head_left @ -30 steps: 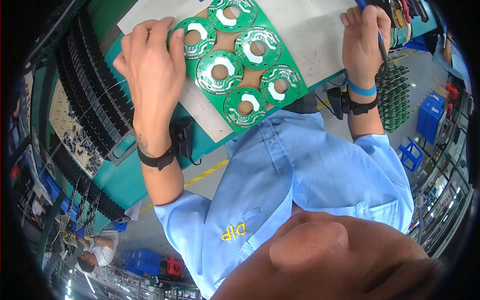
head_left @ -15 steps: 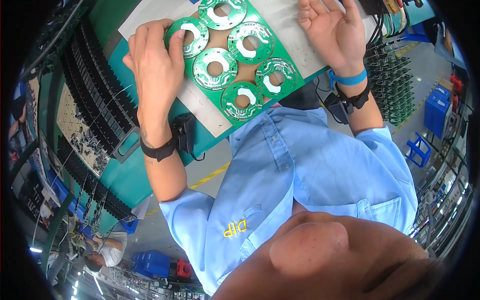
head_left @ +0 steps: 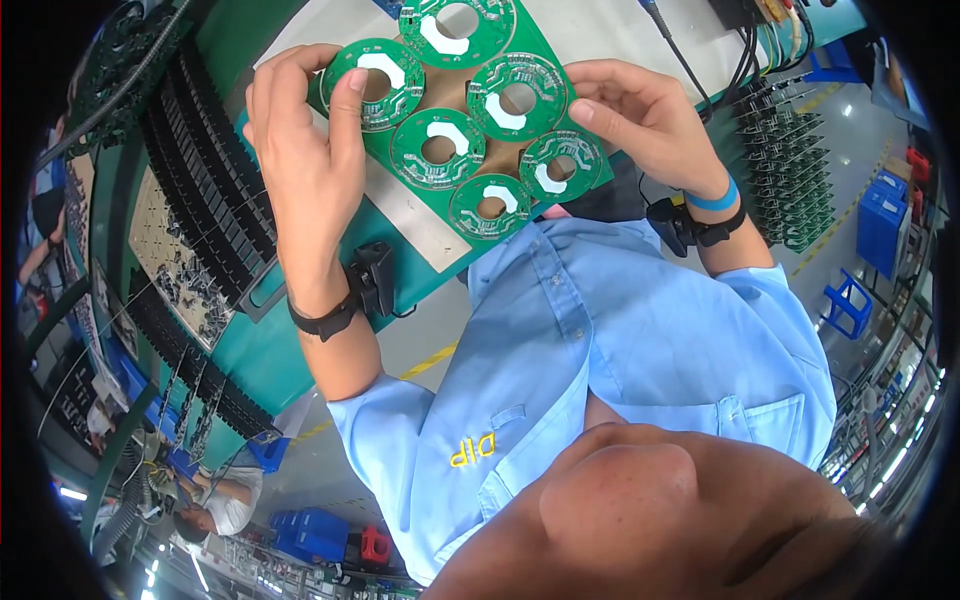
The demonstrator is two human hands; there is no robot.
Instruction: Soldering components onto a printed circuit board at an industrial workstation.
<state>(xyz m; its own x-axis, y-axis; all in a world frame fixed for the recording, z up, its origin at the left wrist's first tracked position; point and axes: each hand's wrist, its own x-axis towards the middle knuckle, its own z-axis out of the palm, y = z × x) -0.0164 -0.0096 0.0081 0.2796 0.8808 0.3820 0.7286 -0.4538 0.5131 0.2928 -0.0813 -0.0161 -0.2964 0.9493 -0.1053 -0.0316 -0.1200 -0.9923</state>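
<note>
A green circuit board panel (head_left: 455, 172) with several round boards in it is held at a slant above the worktable. Each round board has a hole in its middle and a white patch beside it. My left hand (head_left: 312, 150) grips the panel's left edge, thumb on top and fingers curled beneath. At the right edge, my right hand (head_left: 655, 125) closes on the panel with its thumb over the rim. Its fingertips are partly hidden behind the board. Brown material shows through the gaps between the round boards.
Black slotted racks (head_left: 205, 160) stand along the left, beside a tray of small metal parts (head_left: 190, 290). Cables (head_left: 680, 50) hang at the upper right, near a stack of green boards (head_left: 785, 165). Blue crates (head_left: 882, 225) and a blue stool (head_left: 848, 303) stand on the floor. Another person (head_left: 225, 500) is at lower left.
My right hand has come from open and palm up, off the panel, to its right edge and now grips it. The panel appears slightly raised, with my left hand still on it.
</note>
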